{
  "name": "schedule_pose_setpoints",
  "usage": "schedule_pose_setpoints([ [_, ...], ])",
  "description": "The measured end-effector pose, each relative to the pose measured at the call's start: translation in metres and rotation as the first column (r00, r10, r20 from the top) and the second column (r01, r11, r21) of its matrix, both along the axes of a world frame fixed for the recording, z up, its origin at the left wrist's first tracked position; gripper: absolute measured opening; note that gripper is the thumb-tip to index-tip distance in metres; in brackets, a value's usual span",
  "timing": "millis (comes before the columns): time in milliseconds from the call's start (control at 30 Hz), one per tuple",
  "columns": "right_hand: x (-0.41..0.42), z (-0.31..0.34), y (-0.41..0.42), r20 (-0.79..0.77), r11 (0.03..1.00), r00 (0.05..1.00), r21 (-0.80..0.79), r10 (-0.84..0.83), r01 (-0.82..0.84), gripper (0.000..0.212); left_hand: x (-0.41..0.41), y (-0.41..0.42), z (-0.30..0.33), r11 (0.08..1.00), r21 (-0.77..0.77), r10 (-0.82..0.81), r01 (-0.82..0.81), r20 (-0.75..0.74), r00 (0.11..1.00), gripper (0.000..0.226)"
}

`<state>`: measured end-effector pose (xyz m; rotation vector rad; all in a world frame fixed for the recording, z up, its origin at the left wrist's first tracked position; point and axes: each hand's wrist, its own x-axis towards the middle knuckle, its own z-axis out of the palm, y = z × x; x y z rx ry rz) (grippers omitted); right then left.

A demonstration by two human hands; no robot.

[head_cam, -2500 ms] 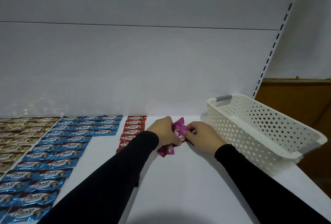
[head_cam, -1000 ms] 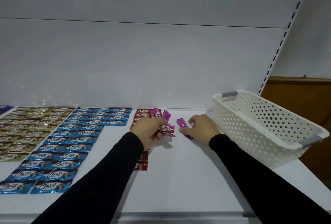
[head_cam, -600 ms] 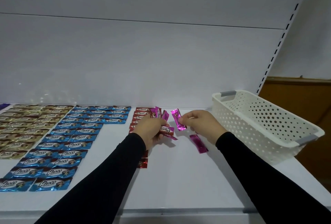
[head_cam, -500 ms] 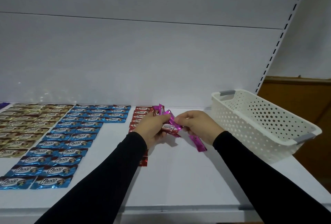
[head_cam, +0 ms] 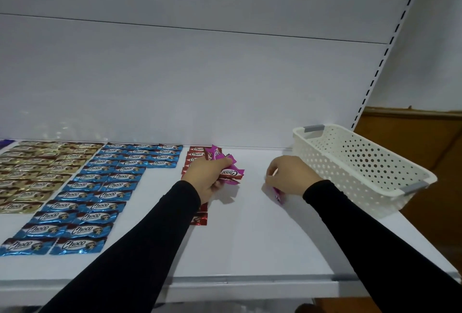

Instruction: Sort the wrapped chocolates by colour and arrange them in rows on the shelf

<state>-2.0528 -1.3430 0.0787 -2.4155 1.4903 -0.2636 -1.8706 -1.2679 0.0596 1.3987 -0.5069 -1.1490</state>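
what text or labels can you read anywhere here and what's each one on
"Choco" on the blue wrappers, clearest in the near rows.
"Choco" on the pink wrappers held in the left hand.
"Choco" on the red wrappers at the back of their column.
Gold wrappers: same style of logo, too blurred to read.
Small print under each logo: too small to read.
White basket: no text visible.

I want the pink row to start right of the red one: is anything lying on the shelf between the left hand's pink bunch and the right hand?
Nothing visible does. The shelf is bare between the pink chocolates gripped by the left hand and the right hand; one pink chocolate lies under the right hand.
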Motion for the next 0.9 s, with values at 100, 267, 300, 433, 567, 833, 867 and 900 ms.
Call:
schedule_pose_setpoints([
  [100, 0.002, 0.0, -0.003, 0.483, 0.938, 0.865, 0.343, -0.136, -0.044, 0.016, 0.005, 0.004, 0.002, 1.0, 0.005, 0.019, -0.019, 0.005, 1.0, 0.02],
  [267, 0.008, -0.018, -0.001, 0.704, 0.853, 0.654, 0.494, -0.277, -0.17, 0.017, 0.012, 0.008, 0.006, 0.998, -0.012, 0.054, -0.054, -0.021, 0.998, 0.022],
  [300, 0.008, -0.025, -0.003, 0.655, 0.912, 0.726, 0.399, -0.209, -0.098, 0.016, 0.013, 0.009, 0.007, 0.998, -0.017, 0.054, -0.055, -0.02, 0.998, 0.021],
  [433, 0.004, -0.04, -0.008, 0.266, 0.998, 0.962, 0.003, -0.067, 0.069, 0.013, 0.016, 0.01, 0.009, 0.998, -0.028, 0.053, -0.053, -0.011, 0.999, 0.016],
  [567, -0.009, -0.041, -0.005, 0.288, 0.986, 0.953, -0.161, 0.095, -0.05, 0.026, 0.018, 0.008, 0.01, 0.997, -0.037, 0.068, -0.069, -0.022, 0.997, 0.016],
  [833, 0.006, -0.05, 0.006, -0.03, 0.886, 0.9, -0.167, 0.435, -0.434, 0.037, 0.03, 0.007, 0.011, 0.993, -0.057, 0.105, -0.107, -0.034, 0.994, 0.01],
  [867, 0.015, -0.049, 0.001, -0.032, 0.892, 0.905, -0.159, 0.424, -0.423, 0.038, 0.032, 0.008, 0.011, 0.992, -0.053, 0.114, -0.116, -0.036, 0.993, 0.011],
  [900, 0.023, -0.049, -0.004, -0.038, 0.898, 0.91, -0.15, 0.413, -0.414, 0.039, 0.036, 0.009, 0.01, 0.991, -0.048, 0.125, -0.126, -0.042, 0.991, 0.012],
])
